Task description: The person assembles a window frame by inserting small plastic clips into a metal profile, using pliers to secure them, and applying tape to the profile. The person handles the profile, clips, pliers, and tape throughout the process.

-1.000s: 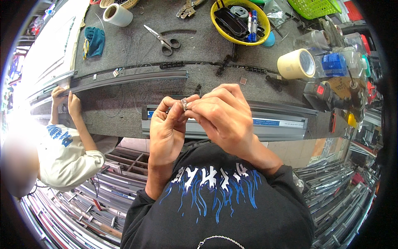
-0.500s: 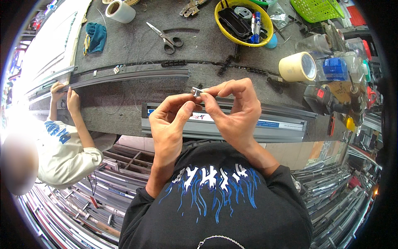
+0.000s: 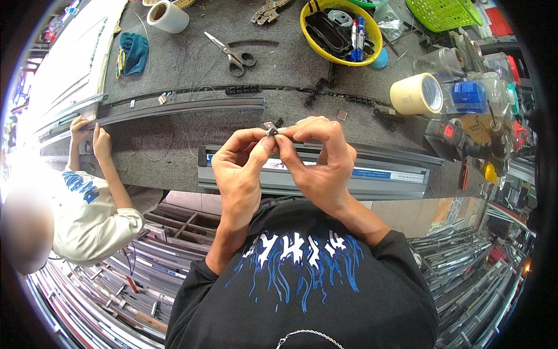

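Note:
A small metal-and-black fitting [image 3: 270, 128] is pinched between my two hands, above the near edge of the bench. My left hand [image 3: 238, 166] grips it between thumb and forefinger. From the other side, my right hand [image 3: 321, 157] holds it with thumb and fingertips pressed together. Part of the fitting is hidden by the fingertips, so its exact kind is unclear. Beneath both hands lie long grey metal profiles [image 3: 383, 185] with a blue-and-white label strip. A small square piece [image 3: 342, 115] rests on the bench mat beyond my right hand.
Scissors [image 3: 235, 57], a yellow basket [image 3: 314, 45] of markers, a tape roll [image 3: 416, 94] and a cordless drill [image 3: 447, 136] lie around the carpeted bench [image 3: 180, 70]. At left, a co-worker's hands [image 3: 96, 136] hold a long profile [image 3: 192, 106].
My hands have drawn closer together and my right hand has shifted left. The fitting has tilted between the fingertips. The co-worker's hands stay on the profile.

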Available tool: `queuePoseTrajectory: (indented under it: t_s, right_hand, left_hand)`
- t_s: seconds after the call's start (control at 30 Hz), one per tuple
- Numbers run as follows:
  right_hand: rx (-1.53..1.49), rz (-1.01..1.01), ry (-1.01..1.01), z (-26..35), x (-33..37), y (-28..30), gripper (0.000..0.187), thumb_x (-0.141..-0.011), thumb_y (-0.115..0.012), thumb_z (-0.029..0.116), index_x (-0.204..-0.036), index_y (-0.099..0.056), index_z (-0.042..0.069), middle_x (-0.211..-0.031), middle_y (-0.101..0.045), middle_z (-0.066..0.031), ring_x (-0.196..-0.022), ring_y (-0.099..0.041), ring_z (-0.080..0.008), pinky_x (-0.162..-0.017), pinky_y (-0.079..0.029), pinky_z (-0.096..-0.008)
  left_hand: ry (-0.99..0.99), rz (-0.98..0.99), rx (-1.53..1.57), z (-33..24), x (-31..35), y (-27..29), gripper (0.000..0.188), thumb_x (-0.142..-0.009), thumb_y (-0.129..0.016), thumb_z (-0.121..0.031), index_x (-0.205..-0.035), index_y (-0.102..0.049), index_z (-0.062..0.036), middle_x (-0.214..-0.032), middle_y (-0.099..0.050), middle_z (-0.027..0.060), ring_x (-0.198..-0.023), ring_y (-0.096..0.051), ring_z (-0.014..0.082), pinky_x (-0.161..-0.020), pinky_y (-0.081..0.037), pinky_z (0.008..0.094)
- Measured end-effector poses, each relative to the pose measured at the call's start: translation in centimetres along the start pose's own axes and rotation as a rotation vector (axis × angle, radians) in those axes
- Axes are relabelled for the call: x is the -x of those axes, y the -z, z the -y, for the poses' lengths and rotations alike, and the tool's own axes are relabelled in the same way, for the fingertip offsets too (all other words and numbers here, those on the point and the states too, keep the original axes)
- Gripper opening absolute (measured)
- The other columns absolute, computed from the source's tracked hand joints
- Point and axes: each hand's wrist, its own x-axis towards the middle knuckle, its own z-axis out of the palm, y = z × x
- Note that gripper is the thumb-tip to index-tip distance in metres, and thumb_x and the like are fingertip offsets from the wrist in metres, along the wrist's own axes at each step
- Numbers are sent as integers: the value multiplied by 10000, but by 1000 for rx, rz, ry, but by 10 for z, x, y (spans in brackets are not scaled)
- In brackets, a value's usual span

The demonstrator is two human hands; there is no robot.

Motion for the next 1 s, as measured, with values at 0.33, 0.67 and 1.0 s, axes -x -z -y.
queuePoseTrajectory:
  t_s: [0.33,0.67,1.0]
  right_hand:
    - [13,139,-67,5,-3,2,353,-860,-815,-72,-1164,-652,5,-979,-744,-108,-896,-736,-166,-826,-573,-299]
    - [-180,164,-306,4,-5,5,350,-896,-822,22,-1210,-670,37,-934,-778,-89,-871,-760,-160,-814,-581,-307]
    - [-226,376,-249,7,-12,18,526,-846,-855,-50,-1312,-614,-9,-1244,-640,-129,-961,-715,-146,-861,-601,-301]
  left_hand:
    - [-124,29,-110,2,-5,6,124,-989,-727,7,-1109,-699,13,-1062,-743,62,-966,-701,110,-877,-547,252]
    - [-416,124,-530,-6,-11,17,318,-894,-768,125,-1191,-768,11,-1140,-707,93,-983,-674,126,-808,-539,238]
    - [-256,224,-450,-12,-13,33,236,-910,-798,59,-1142,-757,60,-1033,-739,104,-922,-678,114,-774,-540,231]
